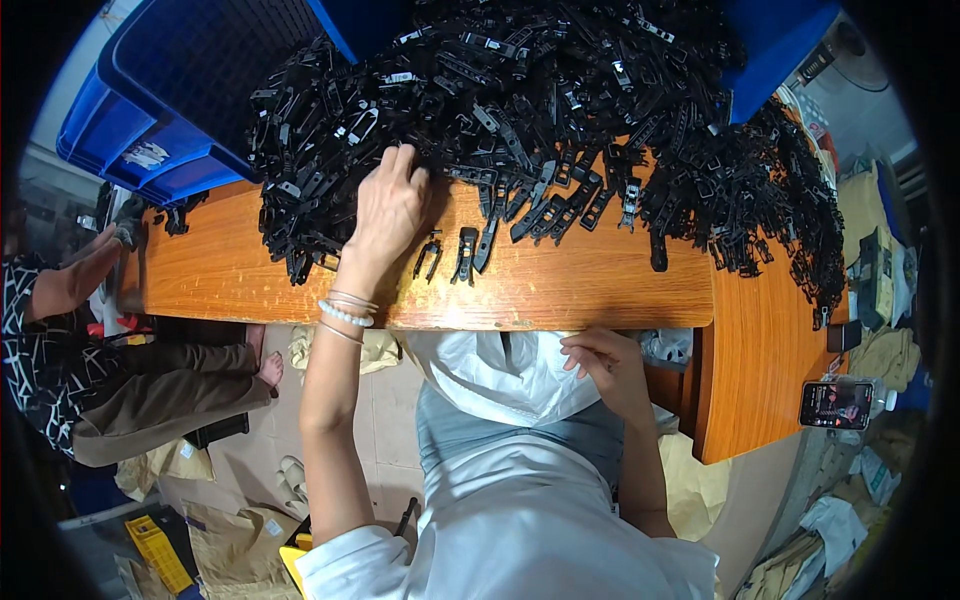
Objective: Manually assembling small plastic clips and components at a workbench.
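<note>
A large heap of small black plastic clips covers the back of the wooden table. At its near left edge, my left hand reaches in with curled fingers; the fingertips are hidden, and so is whatever they grip. Beside that hand, a few loose black clips lie on the wood. My right hand hovers at the table's front edge, fingers loosely bent and apart, with nothing visible in them. Below it, a white bag lies across my lap, its mouth against the table edge.
Blue crates stand at the back left, with a blue panel at the back right. A phone is propped beside the right table section. Another person's arm rests at the left. Brown sacks lie on the floor.
</note>
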The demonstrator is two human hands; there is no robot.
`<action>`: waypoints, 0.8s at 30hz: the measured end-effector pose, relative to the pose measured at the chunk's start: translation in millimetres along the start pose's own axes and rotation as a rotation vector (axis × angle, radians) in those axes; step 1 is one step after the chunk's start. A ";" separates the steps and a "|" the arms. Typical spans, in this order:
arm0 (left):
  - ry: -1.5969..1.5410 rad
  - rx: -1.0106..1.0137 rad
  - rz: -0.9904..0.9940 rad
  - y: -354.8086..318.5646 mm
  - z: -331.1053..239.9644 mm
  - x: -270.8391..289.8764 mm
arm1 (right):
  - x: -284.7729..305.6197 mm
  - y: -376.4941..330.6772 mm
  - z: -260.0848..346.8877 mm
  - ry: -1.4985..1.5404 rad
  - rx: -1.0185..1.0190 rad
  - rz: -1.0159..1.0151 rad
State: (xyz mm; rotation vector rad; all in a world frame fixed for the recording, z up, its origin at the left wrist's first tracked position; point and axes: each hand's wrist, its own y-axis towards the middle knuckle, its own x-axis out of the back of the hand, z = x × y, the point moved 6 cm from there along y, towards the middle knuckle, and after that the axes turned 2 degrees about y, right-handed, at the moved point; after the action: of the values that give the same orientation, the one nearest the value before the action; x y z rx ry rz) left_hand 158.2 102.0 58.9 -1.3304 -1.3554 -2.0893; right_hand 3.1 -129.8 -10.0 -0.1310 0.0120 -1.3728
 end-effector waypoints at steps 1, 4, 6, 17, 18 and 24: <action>0.001 0.001 0.001 -3.3 -0.9 -0.5 | -1.0 0.6 1.2 0.003 0.008 0.007; -0.214 0.113 0.005 -11.5 3.5 0.9 | -2.7 1.1 5.1 0.005 -0.001 0.010; -0.273 0.176 0.002 -11.2 8.9 4.5 | -3.2 0.7 4.5 0.004 -0.017 0.008; -0.579 0.325 0.392 -41.0 -7.4 1.4 | -71.6 0.3 -19.5 0.242 -0.130 0.371; -0.560 0.300 0.371 -44.4 -7.1 -0.2 | -89.9 3.1 -27.3 0.437 -0.224 0.402; -0.565 0.302 0.350 -67.7 -25.7 14.1 | -164.8 32.4 -71.3 1.093 -0.517 0.433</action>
State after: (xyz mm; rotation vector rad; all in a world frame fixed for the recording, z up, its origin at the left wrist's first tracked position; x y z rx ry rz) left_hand 91.8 117.2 30.7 -1.9295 -1.4310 -1.2703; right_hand -4.0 31.4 -95.2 0.1975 1.2394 -0.8390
